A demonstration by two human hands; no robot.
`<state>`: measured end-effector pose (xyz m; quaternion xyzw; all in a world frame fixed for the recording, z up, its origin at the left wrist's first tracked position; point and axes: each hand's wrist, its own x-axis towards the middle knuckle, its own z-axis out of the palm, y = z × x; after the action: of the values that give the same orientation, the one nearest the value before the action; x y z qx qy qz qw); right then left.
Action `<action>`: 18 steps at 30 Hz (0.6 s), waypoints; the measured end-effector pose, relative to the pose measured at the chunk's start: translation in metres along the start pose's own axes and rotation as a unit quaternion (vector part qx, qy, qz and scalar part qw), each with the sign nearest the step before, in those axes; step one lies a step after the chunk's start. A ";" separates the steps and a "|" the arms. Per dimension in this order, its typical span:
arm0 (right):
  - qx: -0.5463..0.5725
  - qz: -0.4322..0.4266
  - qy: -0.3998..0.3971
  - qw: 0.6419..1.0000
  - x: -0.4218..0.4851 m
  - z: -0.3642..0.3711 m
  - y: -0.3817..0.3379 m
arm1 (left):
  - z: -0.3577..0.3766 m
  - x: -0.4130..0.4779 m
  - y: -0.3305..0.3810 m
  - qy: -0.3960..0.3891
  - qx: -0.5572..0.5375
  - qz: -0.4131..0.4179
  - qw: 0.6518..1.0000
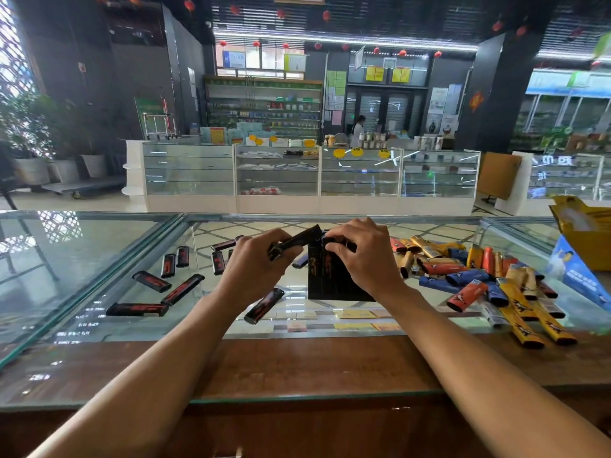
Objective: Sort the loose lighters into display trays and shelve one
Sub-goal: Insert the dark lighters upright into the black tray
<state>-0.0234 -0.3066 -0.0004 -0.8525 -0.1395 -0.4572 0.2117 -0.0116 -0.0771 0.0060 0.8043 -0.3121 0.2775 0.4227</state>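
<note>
Hands at the display tray, head view. We see the left hand point(261, 262) with its fingers curled round one black lighter point(297, 240). The right hand point(363, 256) has its fingers hooked over the top edge of the black tray point(334, 282), with the thumb pressed to its front face.

Hidden parts: the right fingers cover the tray's top, so we cannot tell how many slots are filled. The right wrist covers the tray's near right corner. The left fingers conceal part of the held lighter. Its tip nearest the right fingertips merges with the dark tray, so we cannot tell whether it sits in a slot.

Orientation: the held lighter's long axis runs obliquely, from the end showing at the left fingers up and rightward toward the right index finger. The tray stands upright on the glass counter point(82, 259), directly under the right fingers, with its red print facing us.

Loose black lighters point(152, 281) lie flat to the left of the left fingers, their axes pointing in mixed directions; one more lies just beside the left wrist. Coloured lighters point(479, 276) are heaped to the right of the right wrist, some overlapping. Beyond that heap a yellow box point(582, 233) and a blue box point(578, 282) are cut off by the frame edge.
</note>
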 end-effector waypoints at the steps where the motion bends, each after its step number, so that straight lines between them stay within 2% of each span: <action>1: 0.005 0.006 0.001 1.000 0.000 0.000 0.000 | 0.000 0.000 0.000 0.002 0.000 -0.002 1.000; 8: 0.036 0.044 0.008 0.998 0.000 -0.001 -0.003 | 0.000 0.001 -0.001 0.009 0.019 -0.007 1.000; 18: -0.008 -0.004 0.002 1.000 0.001 -0.002 0.001 | -0.004 0.000 0.003 -0.005 -0.006 -0.032 0.999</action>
<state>-0.0243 -0.3086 0.0009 -0.8526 -0.1385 -0.4609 0.2035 -0.0149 -0.0753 0.0091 0.8125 -0.2903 0.2578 0.4348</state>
